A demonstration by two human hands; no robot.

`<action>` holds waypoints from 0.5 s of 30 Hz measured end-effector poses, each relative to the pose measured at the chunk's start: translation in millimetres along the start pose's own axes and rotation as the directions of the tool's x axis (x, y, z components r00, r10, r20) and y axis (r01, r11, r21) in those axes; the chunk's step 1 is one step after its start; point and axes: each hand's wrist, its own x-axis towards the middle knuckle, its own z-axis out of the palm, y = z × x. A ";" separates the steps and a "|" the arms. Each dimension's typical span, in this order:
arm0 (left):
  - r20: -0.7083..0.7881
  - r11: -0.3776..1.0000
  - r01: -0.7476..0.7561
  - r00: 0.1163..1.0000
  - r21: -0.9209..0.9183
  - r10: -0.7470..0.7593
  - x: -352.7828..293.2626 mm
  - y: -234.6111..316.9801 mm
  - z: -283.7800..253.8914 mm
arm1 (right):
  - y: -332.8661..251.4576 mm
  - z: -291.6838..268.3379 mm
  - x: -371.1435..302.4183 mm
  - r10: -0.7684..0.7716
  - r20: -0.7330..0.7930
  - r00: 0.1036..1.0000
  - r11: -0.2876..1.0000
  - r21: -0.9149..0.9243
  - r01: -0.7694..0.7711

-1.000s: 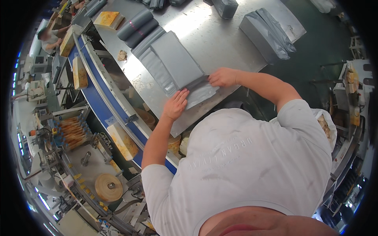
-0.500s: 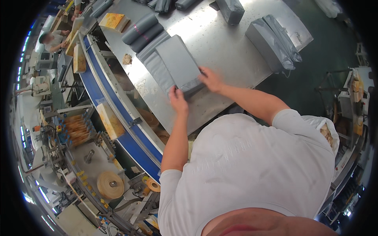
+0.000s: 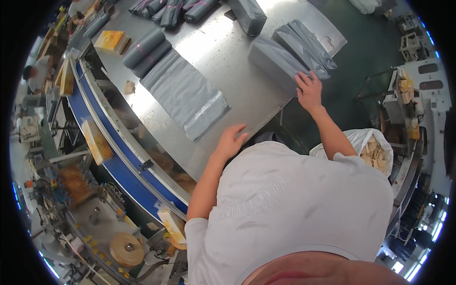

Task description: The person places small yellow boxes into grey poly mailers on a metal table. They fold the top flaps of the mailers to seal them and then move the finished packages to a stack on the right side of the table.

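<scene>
My left hand [image 3: 231, 139] rests open on the steel table [image 3: 223, 52] near its front edge, just right of a flat stack of grey plastic mailer bags [image 3: 186, 94]. My right hand [image 3: 308, 88] reaches out to the right and lies with fingers spread on a filled grey packet [image 3: 274, 64] at the table's right corner. A second filled grey packet [image 3: 308, 46] leans behind that one. Neither hand has closed around anything.
Rolled grey bags [image 3: 147, 50] and more rolls [image 3: 173, 9] lie at the table's far side, with a yellow pack [image 3: 110, 42]. A blue conveyor belt [image 3: 111, 156] carrying yellow packs runs along the left. A white sack [image 3: 373, 149] stands at the right. Tape rolls [image 3: 126, 248] sit lower left.
Both hands have left the flat stack of grey bags. My right hand swung right onto the filled grey packet; my left hand drew back to the table's front edge.
</scene>
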 end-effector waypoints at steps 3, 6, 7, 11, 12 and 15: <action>-0.136 1.000 0.014 0.991 -0.010 -0.016 -40.5 -44.7 4.8 | -39.5 -8.7 -3.0 -0.033 0.084 0.996 0.996 -0.074 0.040; -0.311 0.997 0.064 0.949 0.033 -0.050 -91.6 -57.5 -15.7 | -57.0 61.5 -15.6 -0.078 0.462 0.883 0.954 0.292 -0.068; -0.376 0.991 0.134 0.918 -0.013 -0.128 -106.8 -62.4 -18.5 | -61.7 78.8 -14.7 -0.018 0.469 0.883 0.959 0.259 -0.118; -0.800 0.984 0.174 0.595 0.039 -0.074 -189.3 -126.3 -35.2 | -64.3 119.2 -23.4 0.500 0.551 0.668 0.837 -0.109 -0.536; -0.885 0.960 0.218 0.463 0.173 0.054 -216.7 -140.3 -57.3 | -51.3 147.5 -30.1 0.498 0.494 0.713 0.860 -0.177 -0.478; -0.988 0.843 0.536 0.094 -0.051 -0.119 -358.2 -210.7 -24.5 | -69.7 170.4 -59.7 0.368 0.434 0.823 0.930 -0.188 -0.316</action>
